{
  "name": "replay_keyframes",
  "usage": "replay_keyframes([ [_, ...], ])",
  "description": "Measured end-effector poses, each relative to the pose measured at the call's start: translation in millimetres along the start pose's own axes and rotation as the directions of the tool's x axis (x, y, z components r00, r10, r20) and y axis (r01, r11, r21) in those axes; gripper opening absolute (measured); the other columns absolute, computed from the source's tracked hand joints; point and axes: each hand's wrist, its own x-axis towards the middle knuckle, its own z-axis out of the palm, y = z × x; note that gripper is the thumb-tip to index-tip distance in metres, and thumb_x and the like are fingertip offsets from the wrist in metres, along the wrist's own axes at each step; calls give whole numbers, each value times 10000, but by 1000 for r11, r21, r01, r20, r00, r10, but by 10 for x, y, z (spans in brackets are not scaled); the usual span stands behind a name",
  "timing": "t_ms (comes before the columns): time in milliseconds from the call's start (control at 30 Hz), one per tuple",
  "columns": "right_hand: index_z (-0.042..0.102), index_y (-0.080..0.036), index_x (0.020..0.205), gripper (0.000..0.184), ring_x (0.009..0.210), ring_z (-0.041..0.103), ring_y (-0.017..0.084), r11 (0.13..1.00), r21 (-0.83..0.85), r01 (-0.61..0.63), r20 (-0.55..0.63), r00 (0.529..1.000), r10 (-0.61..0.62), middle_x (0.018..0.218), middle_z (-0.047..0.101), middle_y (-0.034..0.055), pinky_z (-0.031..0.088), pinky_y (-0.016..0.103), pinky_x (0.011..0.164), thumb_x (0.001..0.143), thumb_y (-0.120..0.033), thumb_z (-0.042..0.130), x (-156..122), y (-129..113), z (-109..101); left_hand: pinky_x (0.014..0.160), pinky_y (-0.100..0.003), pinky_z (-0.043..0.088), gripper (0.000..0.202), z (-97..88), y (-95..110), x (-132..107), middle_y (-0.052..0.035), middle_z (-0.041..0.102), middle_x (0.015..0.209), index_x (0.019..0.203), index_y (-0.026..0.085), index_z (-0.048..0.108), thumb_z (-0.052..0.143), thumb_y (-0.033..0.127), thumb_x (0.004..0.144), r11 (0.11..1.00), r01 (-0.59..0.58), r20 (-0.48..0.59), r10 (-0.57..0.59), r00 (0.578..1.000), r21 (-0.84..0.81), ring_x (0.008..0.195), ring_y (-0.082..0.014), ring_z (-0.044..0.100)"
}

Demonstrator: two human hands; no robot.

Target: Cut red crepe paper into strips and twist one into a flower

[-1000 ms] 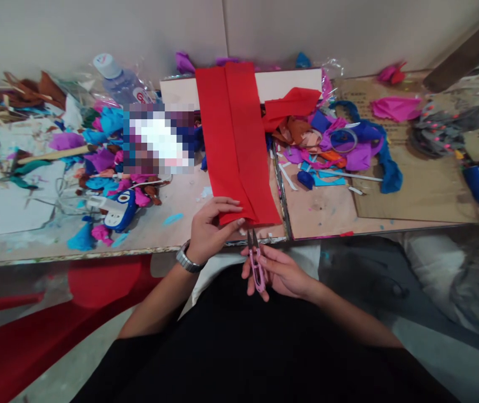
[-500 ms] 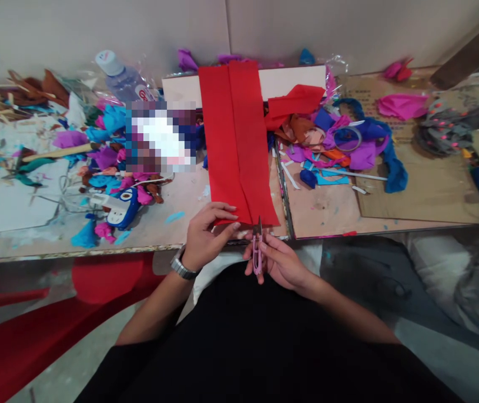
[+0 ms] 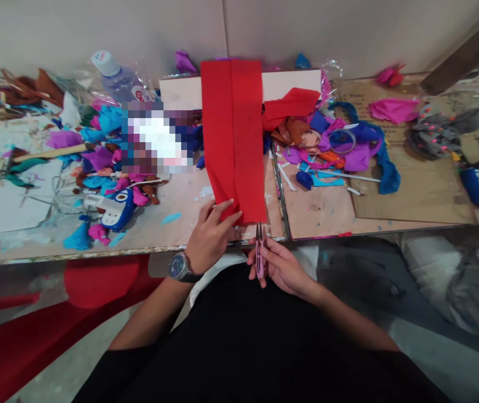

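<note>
A long red sheet [image 3: 248,140], apparently crepe paper with a fold line down its length, lies over the table and hangs near its front edge. My left hand [image 3: 210,238], back upward and a watch on the wrist, rests its spread fingertips on the sheet's lower left corner, which is creased there. In my right hand [image 3: 279,263] are pink thread snips [image 3: 259,258], held upright in front of the sheet. Their two blade tips are slightly apart, close to the sheet's lower right edge; whether they touch it I cannot tell.
Crumpled coloured scraps [image 3: 357,151] and a tape ring [image 3: 342,141] lie to the right, beside flat cardboard [image 3: 416,196]. On the left are a bottle [image 3: 117,78], a blue-and-white device [image 3: 117,210] with a cable, and more scraps. A white board [image 3: 292,85] lies behind.
My left hand has turned over more and its fingertips have come onto the sheet, showing the watch face. The sheet's lower end has shifted left. The snips have dropped slightly.
</note>
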Motion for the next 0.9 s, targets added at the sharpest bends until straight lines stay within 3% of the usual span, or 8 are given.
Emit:
replay_keyframes([
  [100, 551, -205, 1282, 381, 729, 789, 177, 1000, -2, -7, 4, 1000, 7, 959, 736, 34, 578, 200, 471, 1015, -433, 699, -26, 24, -20, 1189, -622, 484, 571, 16, -26, 11, -126, 527, 1591, 1361, 238, 698, 603, -34, 868, 997, 4, -26, -2, 1000, 76, 1449, -376, 405],
  [300, 540, -192, 1296, 412, 728, 790, 173, 1000, -15, -24, 35, 999, 25, 955, 725, 31, 580, 195, 472, 1013, -443, 703, -43, 55, -33, 1051, -611, 494, 107, 28, -23, 90, -103, 708, 1333, 1003, 244, 779, 773, 226, 898, 968, 61, -176, -18, 984, 242, 1329, -403, 514],
  [400, 537, -192, 1300, 408, 699, 793, 174, 999, -34, -32, 44, 998, 34, 946, 723, 27, 573, 190, 457, 1021, -448, 688, -59, 48, -38, 1001, -556, 483, 75, -2, -16, 127, -71, 774, 1128, 917, 243, 752, 786, 309, 912, 968, 51, -205, 1, 979, 247, 1163, -343, 632],
  [500, 534, -196, 1300, 417, 673, 797, 179, 997, -57, -58, 68, 996, 62, 929, 723, 18, 571, 187, 445, 1022, -468, 683, -70, 42, -43, 999, -513, 471, 49, -19, -21, 155, -38, 785, 972, 927, 238, 738, 732, 280, 952, 970, 61, -239, -3, 971, 237, 942, -260, 683],
  [600, 530, -199, 1300, 437, 686, 805, 184, 994, -79, -80, 98, 991, 88, 926, 724, 14, 588, 193, 459, 1014, -486, 694, -67, 49, -45, 1009, -493, 479, 166, 7, -41, 190, -52, 797, 1053, 1094, 228, 754, 667, 184, 959, 972, 45, -222, 7, 975, 229, 966, -258, 695],
  [700, 525, -201, 1300, 443, 690, 805, 183, 992, -88, -86, 124, 988, 97, 926, 722, 11, 599, 201, 468, 1014, -493, 695, -53, 62, -46, 985, -485, 509, 384, 56, -68, 232, -75, 783, 1231, 1260, 225, 746, 620, 92, 923, 977, -8, -118, 34, 992, 213, 1110, -295, 685],
  [900, 523, -201, 1304, 440, 695, 802, 180, 991, -110, -78, 99, 991, 89, 926, 721, 12, 598, 203, 479, 1018, -492, 690, -44, 75, -38, 991, -509, 555, 400, 84, -93, 287, -86, 753, 1346, 1255, 222, 777, 603, 87, 921, 986, -107, -1, 108, 994, 125, 1229, -329, 661],
])
